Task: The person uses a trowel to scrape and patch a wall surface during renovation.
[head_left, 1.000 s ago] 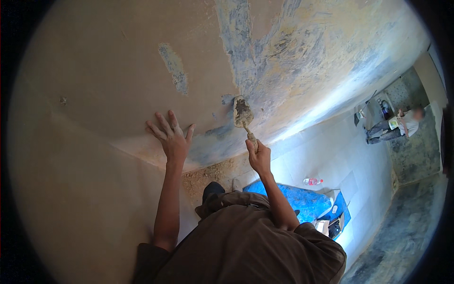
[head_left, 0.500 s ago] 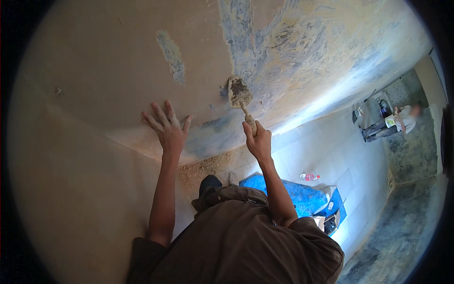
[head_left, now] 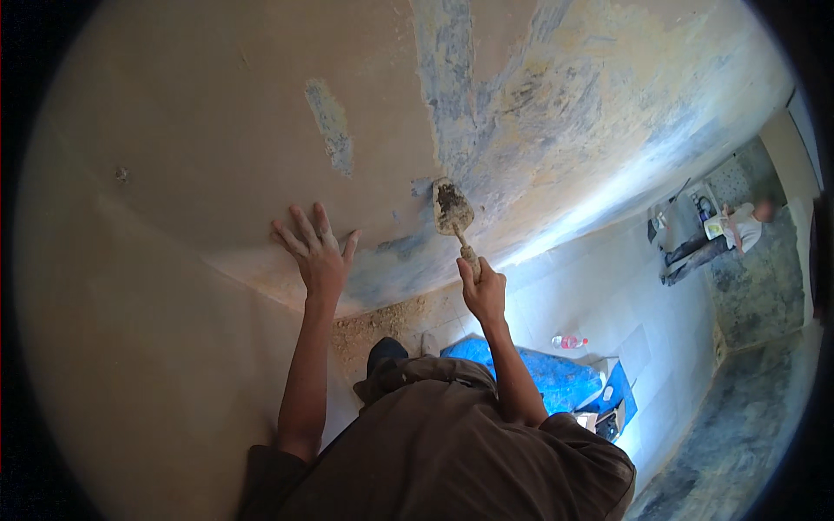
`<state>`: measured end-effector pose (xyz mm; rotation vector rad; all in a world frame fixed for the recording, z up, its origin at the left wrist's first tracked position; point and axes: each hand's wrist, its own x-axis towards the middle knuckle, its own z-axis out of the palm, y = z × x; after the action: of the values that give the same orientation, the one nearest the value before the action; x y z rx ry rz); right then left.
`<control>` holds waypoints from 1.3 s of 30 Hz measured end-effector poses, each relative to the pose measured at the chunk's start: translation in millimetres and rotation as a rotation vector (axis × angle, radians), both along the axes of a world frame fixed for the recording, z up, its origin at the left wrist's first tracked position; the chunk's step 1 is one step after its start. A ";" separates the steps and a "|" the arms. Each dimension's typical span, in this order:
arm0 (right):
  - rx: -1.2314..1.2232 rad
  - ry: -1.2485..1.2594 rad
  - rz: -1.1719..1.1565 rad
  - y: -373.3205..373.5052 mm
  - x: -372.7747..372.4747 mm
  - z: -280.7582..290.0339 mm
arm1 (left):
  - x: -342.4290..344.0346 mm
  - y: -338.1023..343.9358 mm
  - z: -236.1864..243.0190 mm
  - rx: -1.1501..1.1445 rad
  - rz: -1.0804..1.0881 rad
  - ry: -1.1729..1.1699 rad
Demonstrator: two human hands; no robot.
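Note:
My right hand (head_left: pixel 486 296) grips the handle of a small pointed trowel (head_left: pixel 453 208). Its blade, crusted with dark and pale residue, is at the wall surface, just below a grey-blue strip where the tan coat is gone; whether it presses on the wall I cannot tell. To its left, my left hand (head_left: pixel 322 264) rests with spread fingers against the tan part of the wall (head_left: pixel 208 148) and holds nothing. Above that hand is a narrow bare grey patch (head_left: pixel 330 128). A small bluish spot (head_left: pixel 421 187) shows beside the blade.
Crumbled debris (head_left: pixel 375 326) lies along the wall's foot near my shoe (head_left: pixel 386 354). Behind my right arm are a blue sheet (head_left: pixel 552 375) on the floor, a box of items (head_left: pixel 608 423) and a clear bottle (head_left: pixel 569 342). Another person (head_left: pixel 738 227) is at the far right, holding something greenish.
The view has shifted, so the wall appears lower and a little farther right. The trowel and my right hand have moved down along the wall. My left hand stays at about the same spot.

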<state>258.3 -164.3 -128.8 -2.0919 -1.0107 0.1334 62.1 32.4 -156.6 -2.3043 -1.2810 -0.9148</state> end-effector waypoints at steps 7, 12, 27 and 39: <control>0.084 0.019 0.028 13.7 -6.6 20.9 | -3.2 -4.6 8.3 -0.023 0.002 0.011; -0.024 -0.001 -0.018 6.7 -3.2 2.5 | 2.0 -0.7 2.1 0.008 -0.007 0.009; -0.005 0.013 0.006 -4.3 -13.8 17.1 | -4.3 -4.0 1.8 -0.030 -0.019 -0.053; 0.069 0.011 -0.016 5.3 -14.6 8.6 | 3.1 -3.0 4.4 -0.027 0.004 -0.003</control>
<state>243.7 -159.0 -120.2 -2.0342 -0.9786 0.1008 65.2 29.4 -152.2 -2.3213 -1.3060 -0.9051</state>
